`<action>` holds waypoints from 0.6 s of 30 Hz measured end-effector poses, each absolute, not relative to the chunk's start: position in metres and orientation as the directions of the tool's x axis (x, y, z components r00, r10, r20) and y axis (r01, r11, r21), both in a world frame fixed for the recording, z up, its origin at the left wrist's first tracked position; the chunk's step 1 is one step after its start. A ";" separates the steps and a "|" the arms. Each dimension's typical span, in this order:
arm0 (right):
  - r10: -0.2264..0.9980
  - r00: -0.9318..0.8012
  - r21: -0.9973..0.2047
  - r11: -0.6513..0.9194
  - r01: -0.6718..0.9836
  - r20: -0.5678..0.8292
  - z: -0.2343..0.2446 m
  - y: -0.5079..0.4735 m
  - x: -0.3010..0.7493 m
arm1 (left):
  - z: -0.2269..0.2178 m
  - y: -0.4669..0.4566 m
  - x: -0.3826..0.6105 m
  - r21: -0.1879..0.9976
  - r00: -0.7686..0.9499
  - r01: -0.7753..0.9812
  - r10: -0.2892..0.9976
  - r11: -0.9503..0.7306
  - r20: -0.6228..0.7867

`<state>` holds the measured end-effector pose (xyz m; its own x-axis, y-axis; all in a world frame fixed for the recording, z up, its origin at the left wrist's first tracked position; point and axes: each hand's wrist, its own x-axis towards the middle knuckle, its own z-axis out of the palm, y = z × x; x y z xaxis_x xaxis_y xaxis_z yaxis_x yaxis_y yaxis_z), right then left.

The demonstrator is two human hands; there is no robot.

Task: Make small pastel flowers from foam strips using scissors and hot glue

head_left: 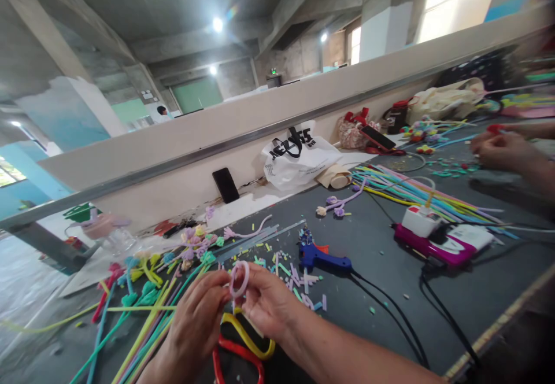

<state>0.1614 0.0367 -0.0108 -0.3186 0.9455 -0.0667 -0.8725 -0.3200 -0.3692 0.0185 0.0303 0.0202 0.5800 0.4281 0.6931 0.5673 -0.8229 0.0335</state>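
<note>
My left hand (195,323) and my right hand (269,303) meet low in the middle of the view, fingers pinched on a pink pipe cleaner (239,279) bent into a small ring between them. Under the hands lie scissors with red and yellow handles (245,346). Left of the hands, a heap of coloured pipe cleaners (143,309) and small finished pipe-cleaner flowers (195,245) covers the dark table (381,257). Cut scraps (299,283) are scattered just beyond my right hand.
A blue glue gun (321,257) lies right of the hands, its black cord running toward a pink and white power strip (437,236). Another bundle of pipe cleaners (411,190), a white plastic bag (299,155) and a black phone (225,185) are further back. Another person's hands (503,150) work at far right.
</note>
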 end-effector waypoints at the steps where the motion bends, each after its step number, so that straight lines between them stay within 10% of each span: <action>1: 0.948 -0.311 -0.357 -0.315 -0.880 -0.068 -0.010 0.037 0.162 | 0.020 0.030 0.018 0.014 0.609 0.547 0.409 -0.837 0.679; 18: 0.965 -0.210 -0.382 -0.256 -0.888 -0.158 -0.011 0.044 0.168 | 0.029 0.007 0.003 -0.112 0.839 0.256 0.163 -0.960 0.519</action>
